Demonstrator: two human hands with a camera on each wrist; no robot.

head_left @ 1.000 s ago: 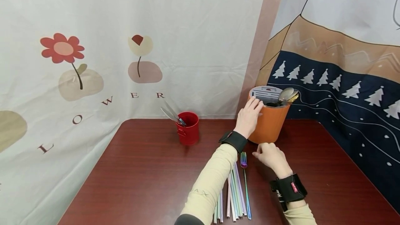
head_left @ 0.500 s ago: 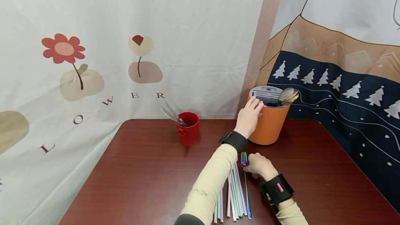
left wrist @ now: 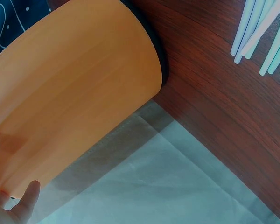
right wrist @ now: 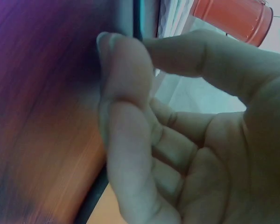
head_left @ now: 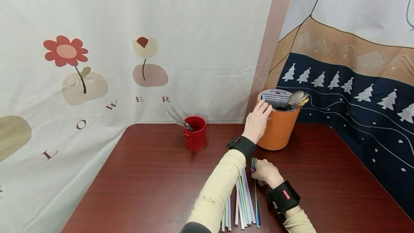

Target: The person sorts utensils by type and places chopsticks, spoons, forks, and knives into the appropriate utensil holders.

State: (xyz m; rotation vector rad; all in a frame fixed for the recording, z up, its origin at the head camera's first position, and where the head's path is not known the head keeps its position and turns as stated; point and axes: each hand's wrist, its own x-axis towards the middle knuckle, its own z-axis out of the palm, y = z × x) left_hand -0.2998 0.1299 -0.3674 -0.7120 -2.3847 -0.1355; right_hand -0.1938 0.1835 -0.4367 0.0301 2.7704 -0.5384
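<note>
My left hand (head_left: 257, 120) rests at the left rim of an orange utensil holder (head_left: 279, 130), its fingers extended over the slotted grey lid (head_left: 275, 95). In the left wrist view, fingertips (left wrist: 30, 198) touch the orange wall near its top. My right hand (head_left: 267, 172) pinches a rainbow-coloured fork (head_left: 257, 209) just below the tines, between thumb and index finger. The fork's handle points toward me. Beside it lies a bunch of pastel chopsticks (head_left: 244, 200), partly hidden by my left forearm. Several spoons (head_left: 295, 98) stand in the holder's right side.
A red bucket (head_left: 195, 136) with metal utensils (head_left: 178, 118) leaning out stands left of the holder. White printed cloth (head_left: 207, 46) hangs behind the dark red table (head_left: 145, 190), and a navy cloth (head_left: 352, 118) hangs at the right.
My right hand has moved left and toward me, from beside the holder's base to the fork, and now pinches it. The fork has turned slightly. My left hand has stayed put.
</note>
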